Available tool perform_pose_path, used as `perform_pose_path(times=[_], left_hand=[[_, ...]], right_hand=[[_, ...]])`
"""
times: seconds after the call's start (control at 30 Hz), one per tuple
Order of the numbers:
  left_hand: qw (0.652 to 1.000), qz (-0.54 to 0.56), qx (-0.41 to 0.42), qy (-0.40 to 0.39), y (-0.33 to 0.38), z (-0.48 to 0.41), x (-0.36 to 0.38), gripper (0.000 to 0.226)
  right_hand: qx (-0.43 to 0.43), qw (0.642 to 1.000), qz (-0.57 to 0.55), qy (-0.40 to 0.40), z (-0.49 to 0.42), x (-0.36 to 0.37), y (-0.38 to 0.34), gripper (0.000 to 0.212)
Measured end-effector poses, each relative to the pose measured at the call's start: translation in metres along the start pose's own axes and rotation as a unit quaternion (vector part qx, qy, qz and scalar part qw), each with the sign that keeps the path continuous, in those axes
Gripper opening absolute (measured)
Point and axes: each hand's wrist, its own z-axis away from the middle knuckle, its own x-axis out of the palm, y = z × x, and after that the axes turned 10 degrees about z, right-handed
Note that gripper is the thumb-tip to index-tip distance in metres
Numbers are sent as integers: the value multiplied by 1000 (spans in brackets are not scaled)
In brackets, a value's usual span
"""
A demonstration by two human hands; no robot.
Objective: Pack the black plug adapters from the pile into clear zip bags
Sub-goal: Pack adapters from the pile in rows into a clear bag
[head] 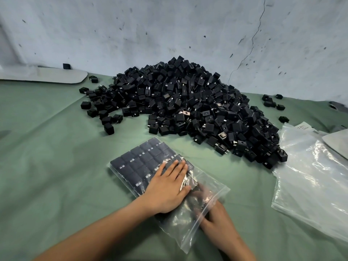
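Note:
A big pile of black plug adapters [188, 108] lies at the back of the green table. In front of it a clear zip bag [211, 187] lies flat, its far half filled with neat rows of adapters [139, 162]. My left hand [167, 187] presses flat on top of the bag, fingers straight over the adapters. My right hand [212, 213] reaches inside the bag's open mouth, fingers blurred behind the plastic; what it holds is hidden.
A stack of unfilled clear zip bags [308, 178] lies at the right. Loose adapters are scattered left [109, 128] and right [271, 102] of the pile. A grey flat board [43, 75] sits at the back left, against a stained wall.

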Motion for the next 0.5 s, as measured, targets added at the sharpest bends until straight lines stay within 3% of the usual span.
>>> perform_pose_path(times=[0.07,0.37,0.43,0.5], left_hand=[[1000,-1,-1,-5,1,0,-1,65],[999,6,-10,-37,3,1,-6,64],[998,25,-6,-52,1,-2,-8,64],[998,52,-4,-43,-1,-14,-14,65]], right_hand=[[11,1000,9,-11,1,-2,0,30],[7,998,54,-26,-1,1,8,48],[-9,999,48,4,2,1,11,44],[-5,996,19,90,7,0,14,34]])
